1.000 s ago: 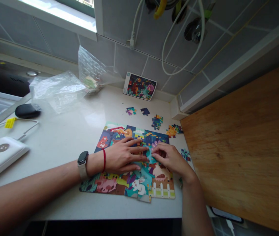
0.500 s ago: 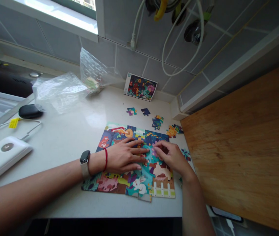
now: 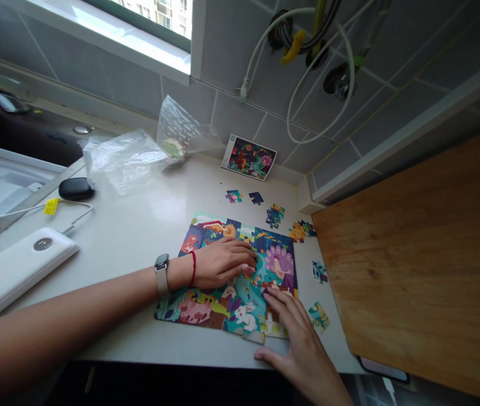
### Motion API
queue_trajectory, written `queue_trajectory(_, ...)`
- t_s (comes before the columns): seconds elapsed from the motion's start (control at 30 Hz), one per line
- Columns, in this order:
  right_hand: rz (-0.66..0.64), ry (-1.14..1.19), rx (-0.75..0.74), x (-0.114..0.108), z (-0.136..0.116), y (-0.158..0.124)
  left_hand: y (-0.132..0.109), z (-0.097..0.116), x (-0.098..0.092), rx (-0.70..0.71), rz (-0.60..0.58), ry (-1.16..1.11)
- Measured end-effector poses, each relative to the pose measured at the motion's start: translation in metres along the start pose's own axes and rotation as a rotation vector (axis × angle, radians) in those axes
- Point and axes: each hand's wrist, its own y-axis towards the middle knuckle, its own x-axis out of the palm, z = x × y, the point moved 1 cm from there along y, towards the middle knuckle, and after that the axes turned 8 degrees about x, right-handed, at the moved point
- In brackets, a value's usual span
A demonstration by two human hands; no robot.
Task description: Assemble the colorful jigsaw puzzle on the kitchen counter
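A colourful animal jigsaw puzzle, mostly joined, lies on the white counter. My left hand rests palm down over its middle, fingers stretched out, with a watch and a red cord at the wrist. At the puzzle's lower right, my right hand has its fingers extended and thumb spread, touching the fence part and the counter's front. Nothing shows in its grasp. Loose jigsaw pieces lie beyond the puzzle, and a teal-and-yellow jigsaw piece sits to the right of my right hand.
A picture card leans against the tiled wall. Clear plastic bags lie at the back left. At left are a white power bank and a black case. A wooden board borders the counter on the right.
My right hand has moved down from the peacock area to the puzzle's lower right, its fingers opening out. My left hand stays on the puzzle; the view has shifted slightly.
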Motion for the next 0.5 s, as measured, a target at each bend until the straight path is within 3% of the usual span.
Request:
queue_trajectory(0.27,-0.031,-0.043,0.028,0.0005,-0.0005,0.0049,-0.0011,0.0013,0.0005,0.090,-0.059,0.098)
queue_trajectory(0.5,-0.043,-0.019,0.056,-0.0016,-0.0049,0.0064,-0.0029,0.0010,0.0012,0.085,-0.062,0.099)
